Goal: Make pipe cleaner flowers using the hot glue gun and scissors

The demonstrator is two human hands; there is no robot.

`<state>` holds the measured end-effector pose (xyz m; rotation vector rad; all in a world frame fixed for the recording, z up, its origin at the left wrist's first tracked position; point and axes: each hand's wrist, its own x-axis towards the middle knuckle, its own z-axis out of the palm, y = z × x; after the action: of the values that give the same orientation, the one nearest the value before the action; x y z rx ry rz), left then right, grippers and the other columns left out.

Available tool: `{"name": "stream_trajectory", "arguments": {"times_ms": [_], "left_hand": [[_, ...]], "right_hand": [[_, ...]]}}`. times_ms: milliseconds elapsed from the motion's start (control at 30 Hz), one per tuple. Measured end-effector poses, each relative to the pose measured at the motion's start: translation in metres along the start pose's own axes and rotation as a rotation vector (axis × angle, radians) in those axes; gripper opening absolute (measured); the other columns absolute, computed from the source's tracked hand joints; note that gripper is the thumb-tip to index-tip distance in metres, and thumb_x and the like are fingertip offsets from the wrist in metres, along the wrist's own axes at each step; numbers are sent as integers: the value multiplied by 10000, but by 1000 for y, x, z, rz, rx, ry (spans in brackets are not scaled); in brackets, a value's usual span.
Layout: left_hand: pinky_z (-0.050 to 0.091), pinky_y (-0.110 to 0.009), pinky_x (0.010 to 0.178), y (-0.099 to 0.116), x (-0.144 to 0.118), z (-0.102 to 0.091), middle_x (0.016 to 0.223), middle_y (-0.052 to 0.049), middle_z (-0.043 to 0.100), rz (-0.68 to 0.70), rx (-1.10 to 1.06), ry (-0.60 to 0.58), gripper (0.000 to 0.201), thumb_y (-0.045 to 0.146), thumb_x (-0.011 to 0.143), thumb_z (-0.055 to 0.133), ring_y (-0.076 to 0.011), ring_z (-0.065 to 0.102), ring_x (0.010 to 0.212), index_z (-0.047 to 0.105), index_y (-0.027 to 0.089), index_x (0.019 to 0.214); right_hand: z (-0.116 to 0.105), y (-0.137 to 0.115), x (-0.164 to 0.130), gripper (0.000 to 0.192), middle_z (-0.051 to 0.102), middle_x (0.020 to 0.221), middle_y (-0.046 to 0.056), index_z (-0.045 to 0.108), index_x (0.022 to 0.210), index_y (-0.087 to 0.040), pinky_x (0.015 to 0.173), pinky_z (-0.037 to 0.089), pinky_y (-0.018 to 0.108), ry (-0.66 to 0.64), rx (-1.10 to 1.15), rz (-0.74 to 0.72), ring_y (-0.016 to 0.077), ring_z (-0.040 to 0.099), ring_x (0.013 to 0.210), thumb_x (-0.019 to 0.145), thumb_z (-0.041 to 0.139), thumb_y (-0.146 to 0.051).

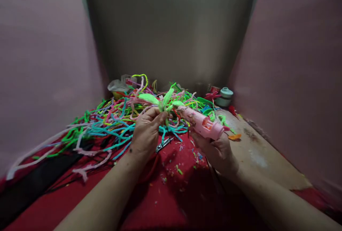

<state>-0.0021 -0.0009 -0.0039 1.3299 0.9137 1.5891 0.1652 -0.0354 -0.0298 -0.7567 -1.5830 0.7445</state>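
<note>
The left hand (145, 127) is nearly closed, thumb and fingertips pinching the base of a green fuzzy piece (167, 97). The right hand (217, 150) is wrapped around the underside of a pink glue gun (204, 123), whose nozzle points left, right beside the green piece; whether they touch, I cannot tell.

There is one green piece, held up above the middle of the red cloth (160, 202), in front of the pile. It is bright lime, with three leaf-shaped lobes showing: one reaching left, one standing up and leaning right, one reaching right; they meet at the pinched base. The one glue gun is stained brown toward its nozzle, with an orange-red patch in its side opening.

One pair of scissors (163, 145) lies on the cloth between the hands, silver blades showing. Pipe cleaners (117, 126), too many to count, spread from the cloth's left side toward its far edge, in turquoise, green, pink, yellow and white. One jar (225, 97) stands at the far end of the brown board (267, 156); one orange piece (234, 137) lies by the board's left edge. Small scraps (179, 169) dot the cloth.
</note>
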Motion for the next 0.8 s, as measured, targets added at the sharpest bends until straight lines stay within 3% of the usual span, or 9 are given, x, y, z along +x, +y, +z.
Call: {"name": "stream_trajectory", "arguments": {"times_ms": [200,467,567,700,800], "left_hand": [[327,-204,576,-2,2,0,604,20,547,3,-57,1,117,198,738,644,-84,423,585,620,148,635],[344,-213,593,1,1,0,613,15,577,0,-55,-4,125,205,736,647,-89,438,583,613,152,629],[347,-216,608,-1,2,-1,611,13,573,15,-26,-9,134,215,745,643,-91,441,593,613,151,631],[349,-217,613,-2,2,-1,621,17,579,14,-46,-17,128,218,748,638,-86,432,586,613,154,639],[350,-213,608,-2,1,-1,624,21,587,12,-67,-17,138,207,743,641,-82,441,586,594,156,623]], "right_hand": [[0,-4,2,440,556,1310,29,525,1286,-248,1051,403,401,-50,13,-45,229,517,1200,850,520,-189],[3,-6,3,446,517,1353,8,533,1278,-254,1131,298,393,-46,40,-102,216,432,1286,846,506,-144],[3,-6,3,445,543,1325,12,531,1278,-256,1091,367,409,-24,21,-110,236,477,1246,842,512,-168],[0,-3,1,425,636,1178,46,559,1250,-269,840,567,375,7,-43,-92,252,610,1048,827,549,-223],[-2,-2,0,438,652,1125,53,552,1257,-281,726,590,353,4,-49,-85,242,635,956,824,552,-214]]}}
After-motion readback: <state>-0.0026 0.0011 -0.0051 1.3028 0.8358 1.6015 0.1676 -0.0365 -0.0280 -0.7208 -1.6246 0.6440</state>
